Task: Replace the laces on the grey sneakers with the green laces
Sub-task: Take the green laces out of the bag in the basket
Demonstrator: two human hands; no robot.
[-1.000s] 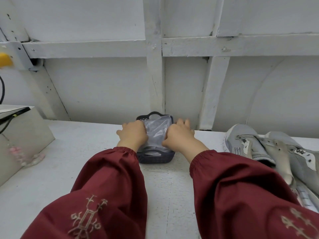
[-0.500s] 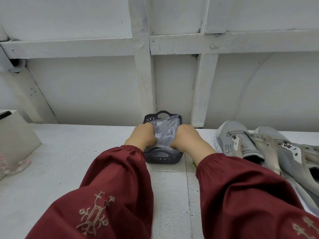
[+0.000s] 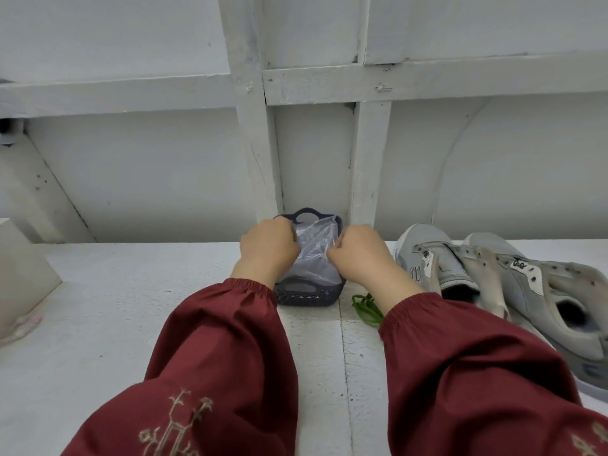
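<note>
Both my left hand point(image 3: 268, 248) and right hand point(image 3: 358, 255) pinch the plastic bag point(image 3: 314, 255); right of my fingers, grey sneakers point(image 3: 493, 278) look laceless, green laces point(image 3: 367, 307) unthreaded.

A small dark perforated basket point(image 3: 307, 296) is set at the centre of the frame on the white worktop point(image 3: 98, 324), close against the wall point(image 3: 164, 176). A crumpled clear plastic bag point(image 3: 314, 248) is seen inside it, rising above its rim. The white wall is crossed by painted beams point(image 3: 371, 166). At the left edge a pale box point(image 3: 19, 268) is found, with a blurred pink object point(image 3: 19, 327) just beside it.
</note>
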